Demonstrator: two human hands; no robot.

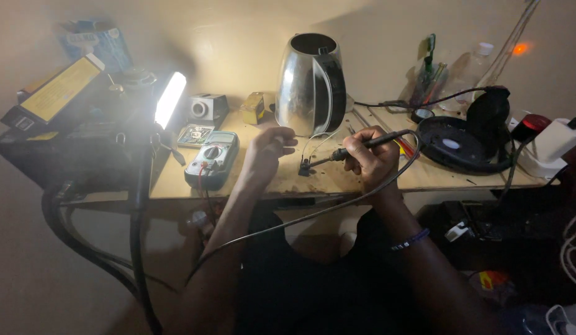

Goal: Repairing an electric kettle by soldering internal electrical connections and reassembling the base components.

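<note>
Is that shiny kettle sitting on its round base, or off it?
Off it. The steel kettle stands upright on the wooden table, while its black round base lies bare to the right.

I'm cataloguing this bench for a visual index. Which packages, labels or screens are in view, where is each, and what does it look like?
Blue box: far left, against the wall, blurred.
Yellow label: on a dark flat case at left, long rectangle, tilted.
Multimeter: left of the left hand, grey-green with a small pale screen and round dial.
Small yellow box: beside the steel kettle.
</note>
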